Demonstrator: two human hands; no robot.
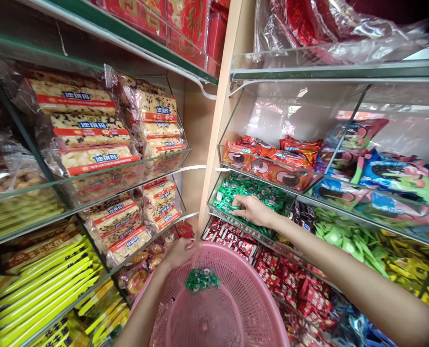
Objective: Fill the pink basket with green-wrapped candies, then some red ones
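Head view, observed remotely. Setting: I am looking into a corner of shop shelving, with clear glass shelves (339,73) meeting at a pale wooden upright post (217,125).

Left wall: seeded cakes in clear wrappers with red bands (99,159); below them, long bright-yellow packets (51,284) in overlapping rows. Right wall: orange-red packets (252,161) behind a glass front, directly above a bin of small green-wrapped sweets (231,187). Red-and-white packets (232,241) lie beneath that bin; light green packets (344,236) sit farther right.

Hands: I see the left hand (180,253) closed over the rim of a round pink plastic mesh basket (263,308), which stands tilted before the shelves. A small cluster of green-wrapped pieces (202,280) lies inside, against its far wall. The right hand (253,208) is in the green bin, fingers curled narrow among the sweets; I cannot tell whether any are pinched.
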